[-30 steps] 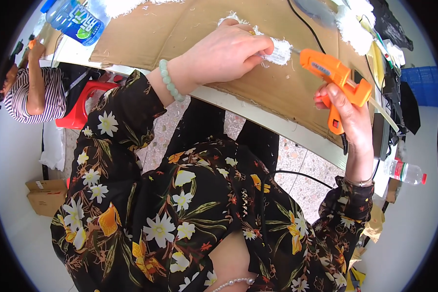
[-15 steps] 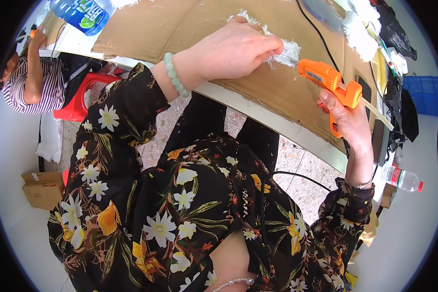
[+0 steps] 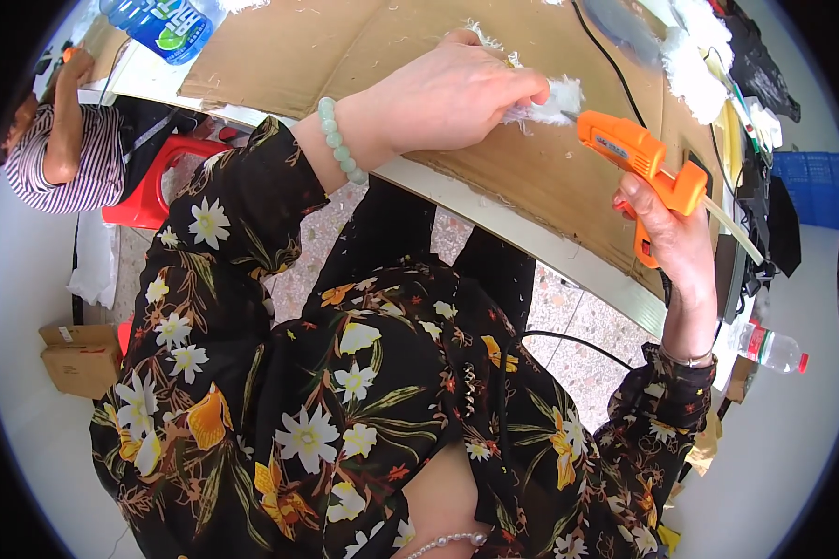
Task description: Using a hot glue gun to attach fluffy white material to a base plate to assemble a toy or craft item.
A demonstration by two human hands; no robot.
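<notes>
My left hand (image 3: 457,98), with a pale green bead bracelet on its wrist, is closed on a white, frayed, fluffy piece (image 3: 559,102) above the cardboard-covered table. Its fingers partly hide the piece, so its exact kind does not show. My right hand (image 3: 673,233) is wrapped round the handle of an orange glue gun (image 3: 625,144), a finger near the red trigger. The gun's nozzle points left at the edge of the white piece; whether they touch I cannot tell. A pale glue stick (image 3: 738,233) sticks out of the gun's back end.
Brown cardboard (image 3: 382,47) covers the table. At the far left lies a blue bottle (image 3: 168,28); white fluff (image 3: 694,65) is heaped at the far right. A black cable (image 3: 608,61) crosses the cardboard. A person in a striped shirt (image 3: 70,158) sits left, near a red stool (image 3: 154,191).
The glue gun has shifted slightly to the right in my right hand. The white piece has turned a little in my left hand, its free end now higher.
</notes>
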